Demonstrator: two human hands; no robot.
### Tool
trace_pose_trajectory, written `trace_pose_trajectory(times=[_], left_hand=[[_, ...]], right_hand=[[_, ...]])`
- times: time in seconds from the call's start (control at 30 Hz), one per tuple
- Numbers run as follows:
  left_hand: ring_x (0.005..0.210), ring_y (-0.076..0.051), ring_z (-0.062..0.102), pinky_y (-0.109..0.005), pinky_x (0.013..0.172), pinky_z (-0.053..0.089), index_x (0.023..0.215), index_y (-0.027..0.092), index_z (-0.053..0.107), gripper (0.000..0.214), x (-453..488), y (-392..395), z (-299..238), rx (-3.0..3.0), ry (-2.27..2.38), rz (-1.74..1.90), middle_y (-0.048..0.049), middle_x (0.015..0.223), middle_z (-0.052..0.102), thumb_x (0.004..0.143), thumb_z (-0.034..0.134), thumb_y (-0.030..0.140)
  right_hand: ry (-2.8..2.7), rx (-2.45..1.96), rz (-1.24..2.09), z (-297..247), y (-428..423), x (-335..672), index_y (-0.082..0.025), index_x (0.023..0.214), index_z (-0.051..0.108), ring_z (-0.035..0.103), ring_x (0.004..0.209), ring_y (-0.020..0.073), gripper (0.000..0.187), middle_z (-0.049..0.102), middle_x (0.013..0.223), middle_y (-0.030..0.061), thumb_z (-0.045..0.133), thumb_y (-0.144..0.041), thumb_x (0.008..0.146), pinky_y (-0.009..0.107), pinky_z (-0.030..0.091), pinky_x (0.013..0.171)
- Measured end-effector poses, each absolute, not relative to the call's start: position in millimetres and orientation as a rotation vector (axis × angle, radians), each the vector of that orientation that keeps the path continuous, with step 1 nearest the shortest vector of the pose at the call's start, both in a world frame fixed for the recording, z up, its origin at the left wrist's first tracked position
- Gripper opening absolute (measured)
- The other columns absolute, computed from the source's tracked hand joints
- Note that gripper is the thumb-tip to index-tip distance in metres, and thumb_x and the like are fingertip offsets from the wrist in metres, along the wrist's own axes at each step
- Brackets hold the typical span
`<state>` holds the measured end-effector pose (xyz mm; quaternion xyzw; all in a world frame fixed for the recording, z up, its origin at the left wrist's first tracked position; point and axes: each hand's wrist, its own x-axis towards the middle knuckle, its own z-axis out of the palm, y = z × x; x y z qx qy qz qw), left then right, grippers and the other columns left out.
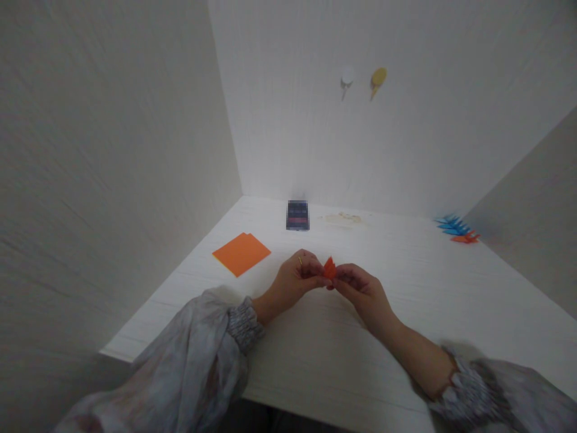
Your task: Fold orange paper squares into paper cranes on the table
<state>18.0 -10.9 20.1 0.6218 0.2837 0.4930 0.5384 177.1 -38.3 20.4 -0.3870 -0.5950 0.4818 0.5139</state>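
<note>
Between my two hands is a small piece of folded orange paper (330, 269), its pointed tip facing up. My left hand (301, 274), with a ring on one finger, pinches its left side. The fingertips of my right hand (360, 287) grip it from the right. Both hands are just above the white table, and their fingers hide the lower part of the fold. To the left of my left hand lies a stack of square orange paper sheets (242, 254), with a thin yellow edge showing along one side.
A dark, blurred flat object (297, 215) stands at the back of the table (451, 300). Several folded blue paper pieces (453, 225) and an orange folded one (465, 238) sit at the back right. White (347, 76) and yellow (378, 77) round hooks are on the back wall.
</note>
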Motion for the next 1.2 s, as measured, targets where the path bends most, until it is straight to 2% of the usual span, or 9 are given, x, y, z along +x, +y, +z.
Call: trace_pose_trajectory(times=[0.3, 0.63, 0.87, 1.1, 1.2], left_hand=[[0.07, -0.009, 0.057, -0.026, 0.066, 0.05, 0.075, 0.014, 0.059, 0.016, 16.8, -12.2, 24.3, 1.382, 0.523, 1.107, -0.0003, 0.087, 0.044, 0.061, 0.067, 0.015], [0.072, -0.009, 0.05, -0.023, 0.062, 0.045, 0.071, 0.013, 0.058, 0.014, 15.7, -10.7, 19.3, 1.51, 0.615, 1.143, -0.0021, 0.086, 0.044, 0.061, 0.066, 0.015], [0.071, -0.008, 0.047, -0.02, 0.059, 0.041, 0.067, 0.014, 0.06, 0.007, 15.1, -11.5, 20.7, 1.6, 0.689, 1.164, -0.0014, 0.082, 0.043, 0.062, 0.065, 0.013], [0.069, -0.008, 0.047, -0.019, 0.057, 0.041, 0.075, 0.018, 0.065, 0.01, 14.1, -12.8, 22.1, 1.619, 0.67, 1.139, -0.0017, 0.085, 0.042, 0.066, 0.062, 0.016], [0.069, -0.008, 0.046, -0.019, 0.056, 0.04, 0.071, 0.018, 0.066, 0.007, 13.8, -12.9, 23.4, 1.625, 0.696, 1.152, -0.0016, 0.084, 0.043, 0.065, 0.064, 0.016]], right_hand=[[-1.385, -0.885, 1.231, 21.0, -37.8, 178.8, -0.023, 0.08, 0.061, 0.058, 0.069, 0.0121, 0.01, 0.064, 0.073, -0.0008, 0.062, -0.021, 0.071, 0.026, 0.046, 0.068], [-1.383, -0.943, 1.264, 20.8, -37.5, 179.4, -0.022, 0.077, 0.062, 0.059, 0.069, 0.0133, 0.011, 0.064, 0.071, -0.0005, 0.065, -0.02, 0.066, 0.028, 0.046, 0.067], [-1.48, -0.882, 1.147, 19.5, -35.8, 179.7, -0.022, 0.073, 0.062, 0.056, 0.072, 0.0144, 0.004, 0.06, 0.073, 0.0004, 0.062, -0.022, 0.069, 0.028, 0.044, 0.067], [-1.487, -0.898, 1.106, 21.6, -36.4, 179.6, -0.023, 0.07, 0.063, 0.055, 0.074, 0.0155, 0.002, 0.059, 0.081, 0.0019, 0.063, -0.024, 0.069, 0.029, 0.044, 0.067], [-1.48, -0.893, 1.104, 22.5, -37.1, 179.5, -0.023, 0.068, 0.064, 0.054, 0.074, 0.0149, 0.001, 0.058, 0.08, 0.0013, 0.063, -0.023, 0.069, 0.029, 0.043, 0.069]])
